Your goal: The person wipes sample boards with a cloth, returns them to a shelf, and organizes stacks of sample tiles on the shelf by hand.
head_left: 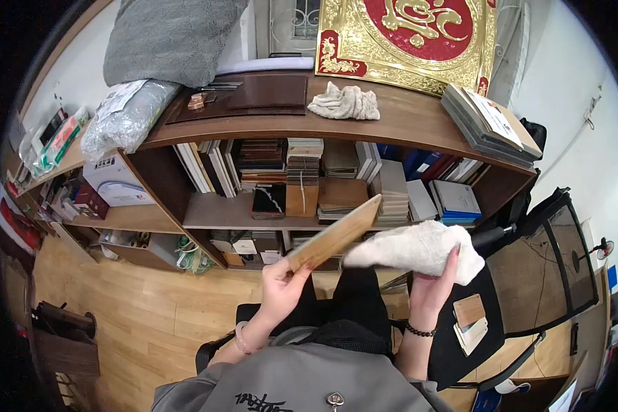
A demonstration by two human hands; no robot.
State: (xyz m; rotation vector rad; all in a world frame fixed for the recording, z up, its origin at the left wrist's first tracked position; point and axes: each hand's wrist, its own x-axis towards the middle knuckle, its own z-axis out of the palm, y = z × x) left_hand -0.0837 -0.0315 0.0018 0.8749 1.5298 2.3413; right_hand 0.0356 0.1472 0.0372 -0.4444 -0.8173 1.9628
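My left hand [281, 290] grips the lower left end of a flat wooden board [336, 235], which is tilted up to the right above my lap. In my right hand [434, 287] is a bunched white cloth [415, 250], its left end blurred and close to the board's right side. Whether cloth and board touch, I cannot tell. Beneath the cloth and to its right, small wooden pieces [470, 312] lie on the black chair seat [484, 350].
A long wooden shelf unit [254, 130] full of books and boards stands in front. On top are a crumpled cloth [345, 103], dark panels [268, 95], a gold and red plaque [405, 41], and stacked boards [487, 123]. A mesh chair back [553, 261] rises at right.
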